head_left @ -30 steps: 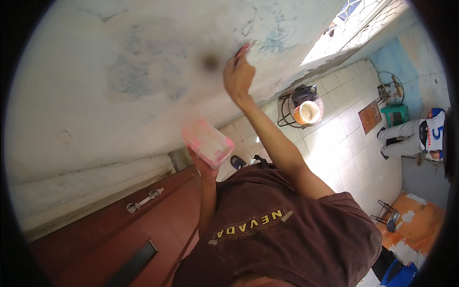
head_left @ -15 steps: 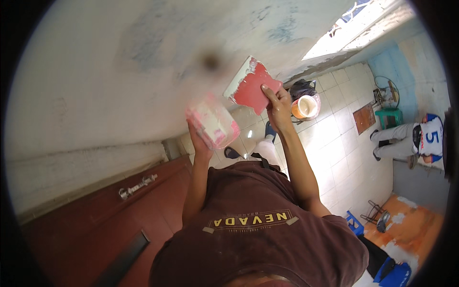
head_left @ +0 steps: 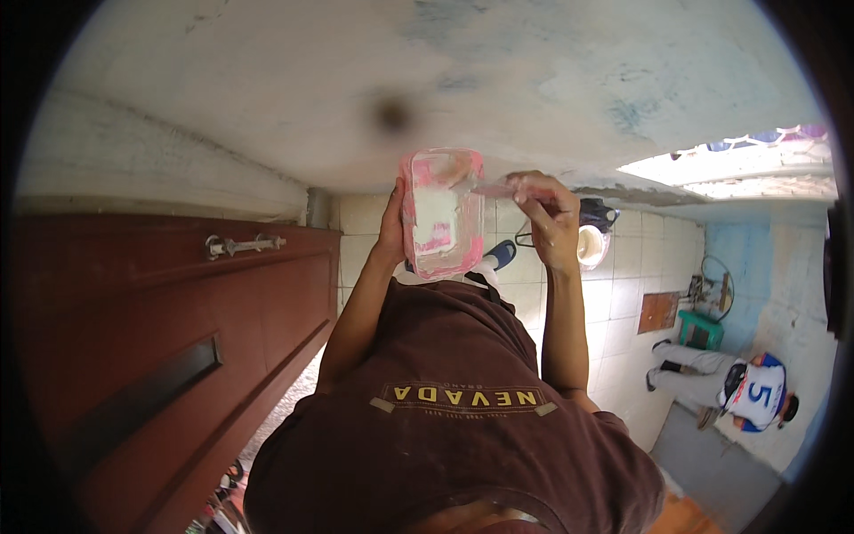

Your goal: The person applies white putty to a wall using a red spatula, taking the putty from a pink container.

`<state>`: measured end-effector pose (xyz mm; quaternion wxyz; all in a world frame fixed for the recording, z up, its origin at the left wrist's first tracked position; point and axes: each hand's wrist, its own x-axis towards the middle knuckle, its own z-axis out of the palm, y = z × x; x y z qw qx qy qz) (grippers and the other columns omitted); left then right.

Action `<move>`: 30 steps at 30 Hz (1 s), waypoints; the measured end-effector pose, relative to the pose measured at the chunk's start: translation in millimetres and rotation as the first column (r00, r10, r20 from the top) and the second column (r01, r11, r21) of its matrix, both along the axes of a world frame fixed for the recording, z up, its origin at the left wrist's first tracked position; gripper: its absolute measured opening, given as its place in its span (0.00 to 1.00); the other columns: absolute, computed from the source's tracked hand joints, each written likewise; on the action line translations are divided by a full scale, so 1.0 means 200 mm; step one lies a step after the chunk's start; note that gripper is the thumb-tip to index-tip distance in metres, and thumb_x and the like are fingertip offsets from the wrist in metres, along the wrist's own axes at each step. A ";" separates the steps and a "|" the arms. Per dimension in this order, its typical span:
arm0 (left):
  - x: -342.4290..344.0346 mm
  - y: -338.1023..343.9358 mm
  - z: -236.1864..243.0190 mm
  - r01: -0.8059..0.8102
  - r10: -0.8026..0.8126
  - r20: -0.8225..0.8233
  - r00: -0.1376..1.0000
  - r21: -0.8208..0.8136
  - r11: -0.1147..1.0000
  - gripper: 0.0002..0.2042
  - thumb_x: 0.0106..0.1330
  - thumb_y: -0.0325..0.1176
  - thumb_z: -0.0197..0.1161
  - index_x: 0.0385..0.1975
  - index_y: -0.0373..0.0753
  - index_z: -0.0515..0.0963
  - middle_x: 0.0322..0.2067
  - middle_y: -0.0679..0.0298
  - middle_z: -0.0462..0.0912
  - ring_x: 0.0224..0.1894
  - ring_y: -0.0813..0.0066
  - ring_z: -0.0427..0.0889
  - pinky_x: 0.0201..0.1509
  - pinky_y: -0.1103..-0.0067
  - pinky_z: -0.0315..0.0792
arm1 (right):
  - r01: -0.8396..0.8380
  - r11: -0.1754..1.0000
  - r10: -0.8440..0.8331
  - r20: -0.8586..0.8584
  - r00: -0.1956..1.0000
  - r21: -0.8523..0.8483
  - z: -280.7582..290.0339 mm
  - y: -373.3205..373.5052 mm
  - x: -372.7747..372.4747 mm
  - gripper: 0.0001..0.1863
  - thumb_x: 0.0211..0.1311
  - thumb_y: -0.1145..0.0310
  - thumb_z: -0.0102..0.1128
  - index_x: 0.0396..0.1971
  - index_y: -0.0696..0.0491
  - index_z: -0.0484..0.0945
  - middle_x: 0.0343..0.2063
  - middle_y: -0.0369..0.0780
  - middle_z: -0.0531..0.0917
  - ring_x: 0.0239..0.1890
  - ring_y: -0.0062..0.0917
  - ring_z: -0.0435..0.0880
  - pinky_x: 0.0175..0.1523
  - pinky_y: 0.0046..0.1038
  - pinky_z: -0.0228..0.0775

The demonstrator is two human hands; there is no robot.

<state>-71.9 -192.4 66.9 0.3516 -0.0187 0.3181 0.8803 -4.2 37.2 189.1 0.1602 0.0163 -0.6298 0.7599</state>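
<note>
My left hand (head_left: 390, 224) grips a pink, translucent plastic container (head_left: 476, 227) from its left side; pale paste (head_left: 434, 206) coats the inside. At the container's upper right, a flat scraper (head_left: 492, 190) reaches in over the rim, seen nearly edge-on. My right hand (head_left: 547, 214) is closed on the scraper's near end, thumb and fingers pinched round it. Both forearms come up either side of my brown shirt.
A patched white wall (head_left: 534, 71) fills the top, with a grilled window (head_left: 729, 165) right. Red-brown door (head_left: 169, 298) at left. Behind my right hand, a bucket (head_left: 591, 246) and black bag (head_left: 598, 214). A person (head_left: 743, 392) works at the far right near a green stool (head_left: 701, 331).
My right hand and scraper have come down from the wall to the container. The container has moved up and right in view, and the whole view has turned.
</note>
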 end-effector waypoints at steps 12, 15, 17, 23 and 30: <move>0.05 -0.18 -0.07 -0.106 0.106 -0.034 0.994 0.000 0.994 0.34 0.76 0.62 0.50 0.69 0.38 0.66 0.62 0.57 0.77 0.63 0.66 0.77 0.67 0.67 0.73 | 0.018 0.980 0.032 0.243 0.969 -0.198 -0.03 -0.16 -0.02 0.10 0.70 0.67 0.66 0.43 0.58 0.80 0.36 0.38 0.85 0.36 0.17 0.81 0.44 0.23 0.74; 0.04 -0.19 -0.09 -0.075 0.076 -0.037 0.996 0.032 0.997 0.35 0.76 0.62 0.50 0.69 0.38 0.66 0.63 0.57 0.77 0.63 0.67 0.77 0.68 0.67 0.72 | 0.047 0.964 0.054 0.366 0.929 -0.263 -0.04 -0.24 -0.04 0.12 0.73 0.64 0.64 0.42 0.58 0.78 0.33 0.35 0.83 0.33 0.14 0.79 0.40 0.20 0.72; 0.05 -0.18 -0.11 -0.066 0.066 -0.044 0.997 0.017 0.998 0.35 0.76 0.61 0.51 0.70 0.38 0.66 0.63 0.57 0.77 0.64 0.67 0.77 0.68 0.67 0.71 | 0.012 0.949 0.113 0.379 0.918 -0.314 -0.06 -0.23 -0.04 0.12 0.73 0.64 0.64 0.41 0.59 0.78 0.32 0.35 0.83 0.32 0.13 0.78 0.38 0.19 0.72; 0.05 -0.17 -0.05 -0.051 0.048 -0.054 0.997 -0.055 0.997 0.37 0.74 0.62 0.54 0.71 0.38 0.64 0.64 0.57 0.76 0.65 0.66 0.76 0.69 0.68 0.70 | 0.045 0.976 0.044 0.390 0.920 -0.215 -0.05 -0.23 -0.07 0.11 0.72 0.65 0.64 0.39 0.59 0.79 0.32 0.35 0.83 0.32 0.12 0.77 0.39 0.19 0.71; 0.07 -0.20 -0.12 -0.001 -0.012 -0.151 0.988 -0.086 0.996 0.40 0.72 0.64 0.56 0.72 0.37 0.62 0.65 0.58 0.75 0.66 0.67 0.74 0.71 0.69 0.67 | 0.107 0.981 -0.039 0.377 0.926 -0.162 -0.02 -0.22 -0.16 0.12 0.71 0.66 0.65 0.41 0.61 0.80 0.33 0.36 0.84 0.33 0.14 0.79 0.41 0.20 0.73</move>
